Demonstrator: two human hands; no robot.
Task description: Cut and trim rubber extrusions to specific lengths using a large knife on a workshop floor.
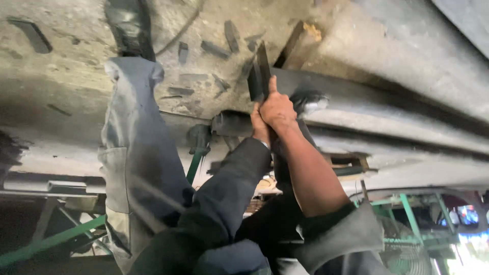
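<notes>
Nearest the camera are two dark grey sleeves (229,203) rising from the bottom edge; the one on the right of the view is pushed back to the elbow and leaves a bare forearm (308,173) in sight. Both arms reach up to the same spot. The right hand (276,109) is clenched around a flat dark metal piece (260,76), with one finger stretched up along its edge. The left hand (260,127) lies just behind and below it, pressed against the right hand; only its edge shows, so I cannot tell whether it grasps anything.

The metal piece looks like two thin, narrow plates set side by side, nearly black, dull and grimy, standing upright and slightly tilted. It pokes up above the hands and sits against a long grey beam (387,109) that runs slantwise across the view.

Behind it is a rough, stained concrete floor (61,76) strewn with small dark scraps (214,50). To the left a leg in grey trousers (137,153) ends in a black shoe (128,28). A green metal frame (407,211) shows at the lower right.
</notes>
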